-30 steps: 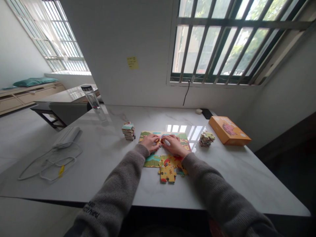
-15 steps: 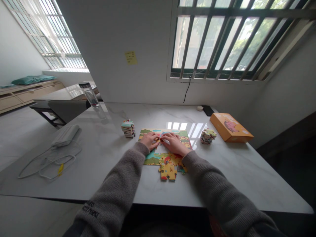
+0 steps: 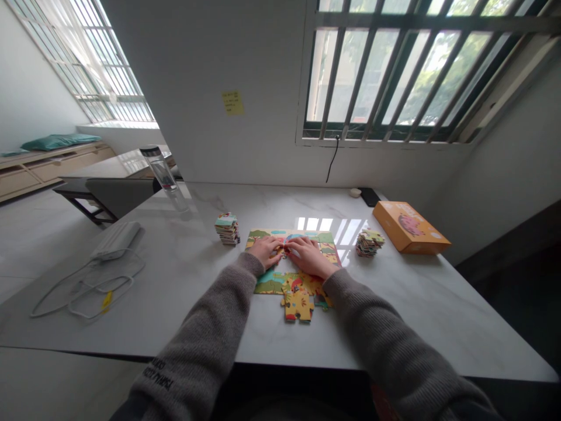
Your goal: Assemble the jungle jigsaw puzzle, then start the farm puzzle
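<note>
A colourful jigsaw puzzle, partly joined, lies flat on the white marble table. My left hand and my right hand rest on its upper middle, fingertips meeting and pressed onto a small piece between them. The fingers are curled down on the puzzle; the piece is mostly hidden. A yellow puzzle section juts out at the near edge. One stack of loose pieces stands left of the puzzle, another stack to its right.
An orange puzzle box lies at the right. A white power adapter with a looped cable sits at the left. A clear water bottle stands far left, a black phone near the wall.
The view shifted slightly between the first two frames. Both hands stay pressed together on the puzzle's middle, with only tiny finger movements.
</note>
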Demonstrator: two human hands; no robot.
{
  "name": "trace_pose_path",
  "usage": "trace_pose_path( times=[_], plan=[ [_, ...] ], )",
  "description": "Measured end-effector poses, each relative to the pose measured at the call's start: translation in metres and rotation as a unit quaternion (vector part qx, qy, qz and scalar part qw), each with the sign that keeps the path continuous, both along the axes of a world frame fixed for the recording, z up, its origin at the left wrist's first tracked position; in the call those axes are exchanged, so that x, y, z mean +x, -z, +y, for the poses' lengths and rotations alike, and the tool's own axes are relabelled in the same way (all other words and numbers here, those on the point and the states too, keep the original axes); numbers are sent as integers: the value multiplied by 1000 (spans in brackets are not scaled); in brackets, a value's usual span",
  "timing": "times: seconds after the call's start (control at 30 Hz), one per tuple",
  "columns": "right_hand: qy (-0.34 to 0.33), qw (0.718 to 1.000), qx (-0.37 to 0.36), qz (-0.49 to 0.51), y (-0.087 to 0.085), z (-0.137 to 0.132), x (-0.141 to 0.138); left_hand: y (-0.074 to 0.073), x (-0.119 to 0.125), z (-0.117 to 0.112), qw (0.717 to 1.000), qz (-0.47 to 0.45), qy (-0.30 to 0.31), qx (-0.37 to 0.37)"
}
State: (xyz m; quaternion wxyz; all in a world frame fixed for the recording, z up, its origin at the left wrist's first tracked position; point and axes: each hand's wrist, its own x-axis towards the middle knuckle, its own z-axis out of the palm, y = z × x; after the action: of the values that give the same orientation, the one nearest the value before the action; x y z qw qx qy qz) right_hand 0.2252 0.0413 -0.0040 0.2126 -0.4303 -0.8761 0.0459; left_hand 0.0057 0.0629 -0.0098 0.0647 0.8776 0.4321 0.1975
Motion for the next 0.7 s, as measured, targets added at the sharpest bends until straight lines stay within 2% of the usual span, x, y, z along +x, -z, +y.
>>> trace_pose_path(
  times=[0.2,0.43,0.7],
  plan=[
    [-1,1000,0,-5,-1,0,0,-6,2,-2,1000,7,5,-7],
    [-5,1000,5,-11,-2,-1,0,-4,5,-7,1000,4,-7,14],
    [4,1000,-2,-9,-2,-3,0,-11,3,-3,999,-20,33,0]
  ],
)
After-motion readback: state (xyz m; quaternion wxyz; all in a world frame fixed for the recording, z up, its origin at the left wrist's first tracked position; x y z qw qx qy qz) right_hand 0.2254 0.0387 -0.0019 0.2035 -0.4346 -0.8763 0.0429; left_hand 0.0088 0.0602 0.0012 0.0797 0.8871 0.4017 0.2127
